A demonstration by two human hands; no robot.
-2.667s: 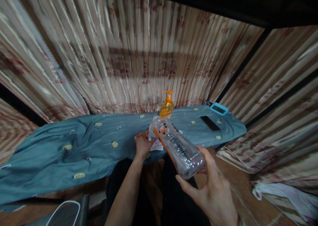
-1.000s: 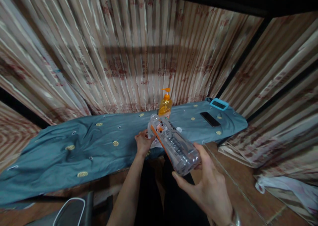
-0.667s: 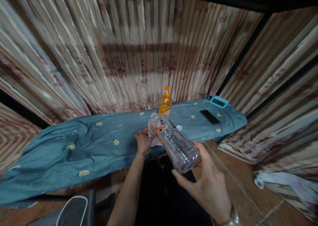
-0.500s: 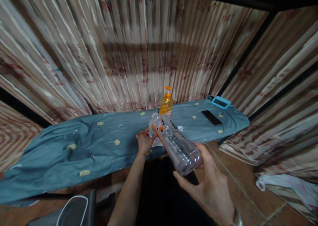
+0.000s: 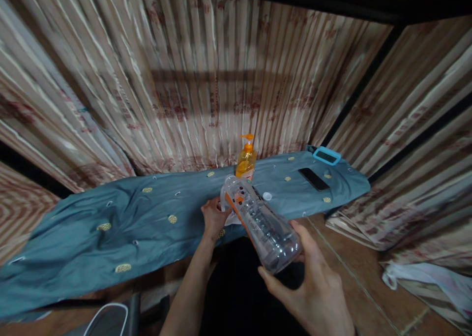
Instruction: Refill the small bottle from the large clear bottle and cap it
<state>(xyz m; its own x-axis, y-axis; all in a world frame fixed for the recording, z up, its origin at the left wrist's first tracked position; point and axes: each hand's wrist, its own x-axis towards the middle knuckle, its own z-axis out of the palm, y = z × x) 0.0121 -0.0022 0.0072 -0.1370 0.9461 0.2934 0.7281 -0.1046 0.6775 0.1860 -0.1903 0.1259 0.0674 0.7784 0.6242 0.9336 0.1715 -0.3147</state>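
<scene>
Got the clear bottle [image 5: 260, 220] gripped by its base in my right hand [image 5: 313, 291], tipped so the neck points away from me over the near edge of the table with the blue cloth [image 5: 110, 223]. My left hand [image 5: 214, 218] is closed on a white cloth [image 5: 225, 213] right at the bottle's mouth. An orange soap dispenser [image 5: 246, 160] stands just behind, a small white cap [image 5: 267, 196] and a black phone [image 5: 313, 179] lie further right.

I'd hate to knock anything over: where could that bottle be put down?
The blue cloth lies bare left of the left hand. It is crowded by the soap bottle, the small cap and the phone.
</scene>
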